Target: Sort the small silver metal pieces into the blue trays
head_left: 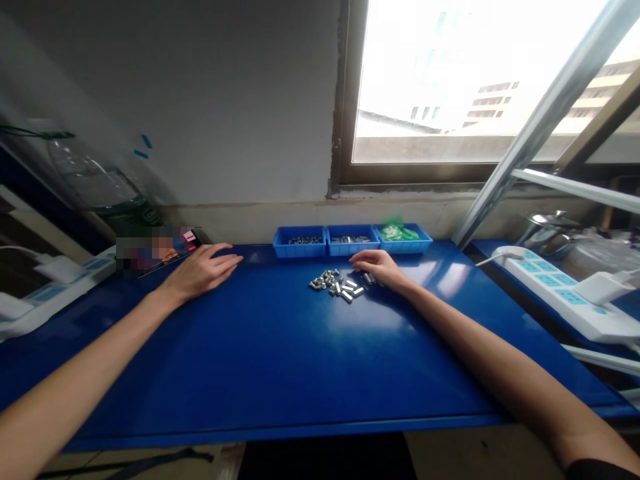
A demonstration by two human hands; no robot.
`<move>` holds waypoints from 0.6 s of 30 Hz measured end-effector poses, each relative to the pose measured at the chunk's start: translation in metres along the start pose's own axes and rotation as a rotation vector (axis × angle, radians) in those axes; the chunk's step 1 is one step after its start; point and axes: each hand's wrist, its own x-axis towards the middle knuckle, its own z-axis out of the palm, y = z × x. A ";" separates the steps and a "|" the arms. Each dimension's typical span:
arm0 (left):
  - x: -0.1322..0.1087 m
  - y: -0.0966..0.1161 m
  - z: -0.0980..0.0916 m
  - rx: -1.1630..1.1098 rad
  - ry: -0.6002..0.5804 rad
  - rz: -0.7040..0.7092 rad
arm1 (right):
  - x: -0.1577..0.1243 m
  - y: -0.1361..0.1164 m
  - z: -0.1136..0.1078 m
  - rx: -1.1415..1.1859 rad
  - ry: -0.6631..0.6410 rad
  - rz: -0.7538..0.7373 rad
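Note:
My left hand (205, 270) rests palm down near the far left of the blue table, fingers stretched out and holding nothing. Several small silver metal cylinders (347, 291) lie in a loose heap right of the table's middle, some longer and some short and stubby. Over the heap's right side is my right hand (379, 265), its fingers loosely curved toward the left. A few of the cylinders (369, 277) show just beneath its palm and thumb. I make out nothing gripped in it, though the undersides of the fingers are hidden.
Three blue bins stand along the wall: the left bin (300, 251) and middle bin (353, 249) hold metal parts, the right bin (420, 245) a green plastic bag (399, 231). A phone (167, 255) and bottle (85, 170) are left; a power strip (555, 287) and metal frame (495, 190) right.

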 end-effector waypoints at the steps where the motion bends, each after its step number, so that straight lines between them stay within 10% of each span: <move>1: -0.019 -0.020 0.000 0.046 -0.040 -0.013 | 0.000 0.000 0.000 0.003 0.000 0.000; 7: -0.084 -0.080 -0.008 0.198 -0.125 -0.125 | 0.000 -0.002 0.000 0.018 0.010 0.026; 14: -0.066 -0.049 -0.010 0.309 0.081 -0.325 | -0.001 -0.003 -0.001 0.024 0.007 0.036; 18: -0.037 -0.036 0.000 0.228 0.042 -0.192 | -0.002 -0.004 0.000 0.020 0.008 0.035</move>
